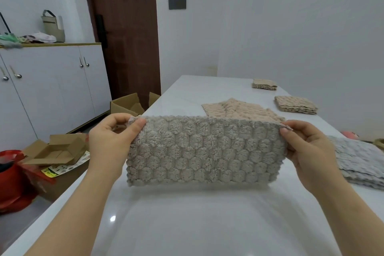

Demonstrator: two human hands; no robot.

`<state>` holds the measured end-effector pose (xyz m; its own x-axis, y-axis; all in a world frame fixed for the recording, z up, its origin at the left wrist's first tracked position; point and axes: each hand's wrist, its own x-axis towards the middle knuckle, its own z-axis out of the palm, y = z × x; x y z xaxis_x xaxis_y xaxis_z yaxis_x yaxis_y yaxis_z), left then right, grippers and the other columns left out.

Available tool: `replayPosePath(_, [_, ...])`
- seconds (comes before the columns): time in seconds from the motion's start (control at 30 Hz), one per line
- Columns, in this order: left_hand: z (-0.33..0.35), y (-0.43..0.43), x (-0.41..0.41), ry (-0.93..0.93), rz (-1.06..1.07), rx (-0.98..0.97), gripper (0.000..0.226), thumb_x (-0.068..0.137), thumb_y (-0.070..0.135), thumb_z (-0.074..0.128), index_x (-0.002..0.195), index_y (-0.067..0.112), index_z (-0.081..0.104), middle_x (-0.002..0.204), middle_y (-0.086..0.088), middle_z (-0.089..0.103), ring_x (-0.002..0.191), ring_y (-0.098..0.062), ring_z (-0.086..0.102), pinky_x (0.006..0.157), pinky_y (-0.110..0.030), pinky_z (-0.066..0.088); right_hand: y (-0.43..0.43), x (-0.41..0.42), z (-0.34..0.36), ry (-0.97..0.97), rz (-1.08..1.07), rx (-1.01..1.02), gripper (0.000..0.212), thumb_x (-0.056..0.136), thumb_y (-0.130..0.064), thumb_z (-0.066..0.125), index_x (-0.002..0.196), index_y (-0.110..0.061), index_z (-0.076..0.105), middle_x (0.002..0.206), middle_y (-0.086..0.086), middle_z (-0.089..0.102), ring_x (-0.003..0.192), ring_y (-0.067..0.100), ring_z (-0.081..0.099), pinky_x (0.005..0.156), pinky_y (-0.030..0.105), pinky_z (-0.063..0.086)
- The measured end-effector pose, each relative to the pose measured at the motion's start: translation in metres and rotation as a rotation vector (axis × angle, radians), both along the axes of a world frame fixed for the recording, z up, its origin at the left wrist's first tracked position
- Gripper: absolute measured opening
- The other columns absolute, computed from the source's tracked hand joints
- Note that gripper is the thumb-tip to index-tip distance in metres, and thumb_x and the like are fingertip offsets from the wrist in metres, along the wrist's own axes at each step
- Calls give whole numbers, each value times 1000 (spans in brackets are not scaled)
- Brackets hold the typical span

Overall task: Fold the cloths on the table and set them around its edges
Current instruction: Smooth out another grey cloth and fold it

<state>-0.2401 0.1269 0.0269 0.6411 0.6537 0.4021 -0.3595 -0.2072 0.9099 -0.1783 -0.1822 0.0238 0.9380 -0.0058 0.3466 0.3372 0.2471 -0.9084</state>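
Beige-grey cloth (203, 149) held up over the white table (187, 224) at centre.
Left hand (112, 141) and right hand (307, 147) each pinch a top corner, thumb against fingers. Folded stacks (296, 104) sit at 1 o'clock. The leaflet (62, 169) at 9 has print too blurred to read.

Left grip (112, 141) and right grip (307, 147) are pinching the top corners of a grey cloth (203, 151), holding it upright over the bench (187, 224). A beige cloth (239, 110) is lying behind; stacks (296, 105) are lining the right edge.
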Motion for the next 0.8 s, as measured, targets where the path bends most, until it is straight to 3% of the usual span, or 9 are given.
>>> replayPosePath(0.07, [2, -1, -1, 8, -21, -42, 11, 76, 16, 73, 72, 22, 64, 78, 1, 65, 75, -15, 61, 69, -31, 53, 0, 0, 3, 3, -56, -17, 22, 86, -2, 56, 74, -20, 61, 58, -10, 68, 54, 2, 62, 50, 17, 52])
replayPosePath(0.23, [3, 4, 2, 160, -34, -5, 9, 82, 23, 68, 89, 26, 63, 85, 6, 61, 80, -11, 58, 68, -25, 46, -4, 1, 6, 88, -115, -105, 18, 86, -6, 60, 76, -20, 61, 59, -8, 69, 51, 5, 65, 46, 19, 53])
replayPosePath(0.33, [-14, 5, 11, 407, -109, -71, 31, 86, 25, 65, 114, 22, 52, 90, 1, 59, 77, -15, 57, 61, -28, 45, -2, 3, -6, 247, -127, -195, 9, 86, -10, 62, 89, -19, 62, 74, 2, 71, 55, 15, 67, 44, 24, 53])
replayPosePath(0.4, [-27, 7, 14, 568, -220, -95, 46, 85, 25, 66, 125, 24, 44, 102, -6, 58, 85, -22, 59, 72, -36, 50, 0, 6, -19, 340, -155, -271, 19, 88, -14, 62, 106, -16, 60, 85, 7, 67, 62, 19, 62, 49, 26, 49])
replayPosePath(0.47, [-37, 9, 15, 710, -300, 78, 45, 81, 18, 70, 119, 27, 48, 115, -6, 53, 100, -25, 57, 83, -39, 50, -1, 10, -32, 376, -180, -373, 34, 87, -21, 64, 119, -14, 54, 88, 7, 64, 65, 18, 56, 54, 27, 42])
replayPosePath(0.57, [-43, 6, 16, 701, -277, 256, 27, 80, 4, 68, 91, 28, 62, 113, -5, 55, 100, -22, 57, 83, -38, 52, -4, 12, -40, 379, -181, -604, 52, 80, -28, 70, 126, -16, 48, 101, 8, 65, 68, 17, 54, 57, 27, 39])
replayPosePath(0.7, [-43, -1, 15, 648, -189, 352, 26, 82, 4, 65, 84, 30, 65, 92, -4, 65, 75, -22, 61, 64, -34, 53, -1, 13, -40, 356, -103, -937, 52, 78, -28, 72, 122, -25, 47, 90, 5, 64, 65, 16, 57, 54, 26, 40])
replayPosePath(0.8, [-44, -6, 16, 592, -131, 478, 22, 83, 5, 64, 88, 26, 65, 96, 2, 64, 75, -10, 59, 58, -21, 44, 1, 10, -38, 235, -181, -903, 44, 84, -23, 65, 123, -30, 47, 81, 0, 57, 67, 15, 57, 53, 25, 40])
